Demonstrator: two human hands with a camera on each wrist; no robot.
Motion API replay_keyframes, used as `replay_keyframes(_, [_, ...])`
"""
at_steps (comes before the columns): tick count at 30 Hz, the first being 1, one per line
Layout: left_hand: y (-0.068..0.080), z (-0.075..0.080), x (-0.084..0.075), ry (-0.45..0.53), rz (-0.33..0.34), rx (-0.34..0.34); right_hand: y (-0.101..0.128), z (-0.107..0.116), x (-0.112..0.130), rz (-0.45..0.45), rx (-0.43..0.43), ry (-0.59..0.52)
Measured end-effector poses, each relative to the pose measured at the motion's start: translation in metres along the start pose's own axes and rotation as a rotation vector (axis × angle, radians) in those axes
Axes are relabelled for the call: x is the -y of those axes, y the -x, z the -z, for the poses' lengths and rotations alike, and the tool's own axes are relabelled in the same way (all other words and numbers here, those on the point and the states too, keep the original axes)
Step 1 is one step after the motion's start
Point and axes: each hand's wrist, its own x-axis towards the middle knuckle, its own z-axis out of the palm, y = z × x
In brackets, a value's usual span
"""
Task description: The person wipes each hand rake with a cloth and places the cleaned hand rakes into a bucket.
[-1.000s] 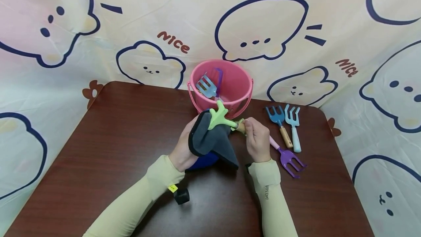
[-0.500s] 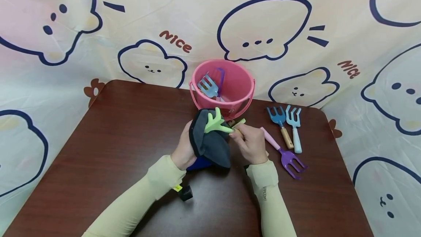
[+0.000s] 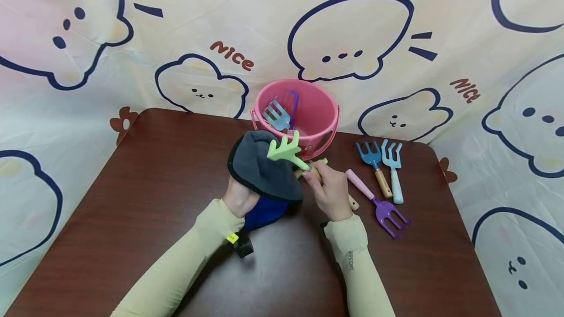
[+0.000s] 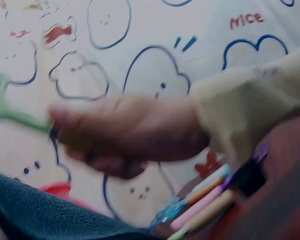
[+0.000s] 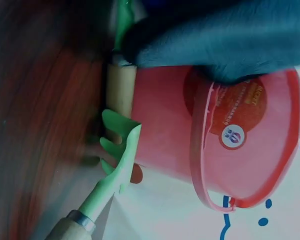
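**Green rake held against a grey cloth in front of the pink bucket**

From the head camera I see both hands meeting just in front of the pink bucket [image 3: 296, 111]. My left hand [image 3: 240, 194] sits under a grey cloth [image 3: 262, 168]; the cloth drapes over the fingers and hides them, so I cannot tell how they are bent, only that the hand carries the cloth, raised off the brown table [image 3: 145, 194]. A blue layer of the cloth shows below the grey one. My right hand [image 3: 331, 191] has its fingers curled round the wooden handle of the green rake [image 3: 286, 149], whose tines rest against the top edge of the cloth, close to the bucket wall.

The head view alone shows what lies in the bucket, a blue fork [image 3: 276, 114] and a purple tool beside it, and the three tools lying to the right on the table: a dark blue fork [image 3: 372, 158], a light blue fork [image 3: 393, 160] and a purple fork [image 3: 382, 208] with a pink handle.

The right wrist camera shows what the head view cannot: a second green rake [image 5: 117, 160] near the bucket's base, and the round sticker on the bucket's side.

The left wrist view is blurred; it shows the right hand from the side, clenched on the handle, with grey cloth below.
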Motion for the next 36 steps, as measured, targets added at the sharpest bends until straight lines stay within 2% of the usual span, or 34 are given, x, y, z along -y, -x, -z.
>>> replay_keyframes(2, [0.003,-0.007,0.000,-0.019,-0.005,0.089,0.000,-0.003,0.001,-0.030,0.009,0.001])
replay_keyframes(4, [0.002,-0.014,0.001,-0.052,-0.013,0.119,0.000,-0.007,0.004,-0.057,0.018,-0.009])
replay_keyframes(6, [0.000,-0.021,0.002,-0.116,-0.030,0.081,0.001,-0.011,0.007,-0.078,0.035,-0.018])
replay_keyframes(8, [0.000,-0.023,0.004,-0.141,-0.023,0.005,0.001,-0.014,0.010,-0.096,0.068,-0.046])
replay_keyframes(10, [-0.001,-0.023,0.005,-0.156,-0.023,-0.076,0.002,-0.017,0.013,-0.114,0.127,-0.089])
replay_keyframes(12, [-0.002,-0.022,0.004,-0.162,-0.014,-0.128,0.003,-0.020,0.017,-0.134,0.197,-0.142])
replay_keyframes(15, [-0.003,-0.020,0.004,-0.156,0.005,-0.157,0.005,-0.021,0.020,-0.186,0.287,-0.238])
replay_keyframes(18, [-0.003,-0.018,0.005,-0.147,0.010,-0.150,0.006,-0.021,0.022,-0.248,0.367,-0.309])
replay_keyframes(21, [-0.006,-0.016,0.005,-0.180,-0.020,-0.128,0.004,-0.020,0.021,-0.255,0.412,-0.282])
replay_keyframes(23, [-0.006,-0.014,0.004,-0.234,-0.040,-0.104,0.004,-0.018,0.021,-0.233,0.388,-0.264])
replay_keyframes(26, [-0.007,-0.013,0.002,-0.377,-0.046,-0.056,0.003,-0.012,0.021,-0.226,0.253,-0.326])
replay_keyframes(29, [-0.007,-0.011,0.001,-0.514,-0.032,0.013,0.001,-0.003,0.024,-0.258,0.103,-0.536])
replay_keyframes(31, [-0.007,-0.011,0.001,-0.579,-0.029,0.046,-0.001,0.003,0.027,-0.298,0.057,-0.672])
replay_keyframes(33, [-0.008,-0.010,0.002,-0.599,-0.035,0.063,-0.003,0.007,0.029,-0.364,0.044,-0.800])
replay_keyframes(36, [-0.007,-0.010,0.004,-0.565,-0.048,0.049,-0.005,0.010,0.030,-0.476,0.029,-0.964])
